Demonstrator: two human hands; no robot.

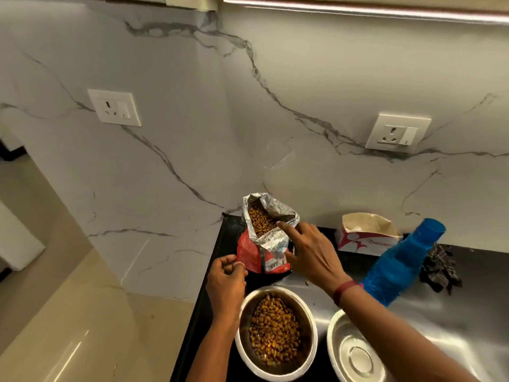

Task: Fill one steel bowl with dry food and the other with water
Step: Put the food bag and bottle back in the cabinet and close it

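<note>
Head view: kibble (274, 326) fills left bowl (276, 334); right bowl (355, 351) empty.

Kibble fills the left steel bowl (275, 333) at six o'clock on the dark worktop (454, 312); the second bowl (355, 351), just to its right, sits bare inside. At twelve o'clock from them the red food bag (265, 238) stands open, kibble showing. The right hand (311, 255) spreads over the bag's mouth, fingertip on the foil rim. The left hand (227, 282) curls by the bag's lower left corner. A blue bottle (399, 263) leans at three o'clock, a paper box (367, 235) behind it.
</note>
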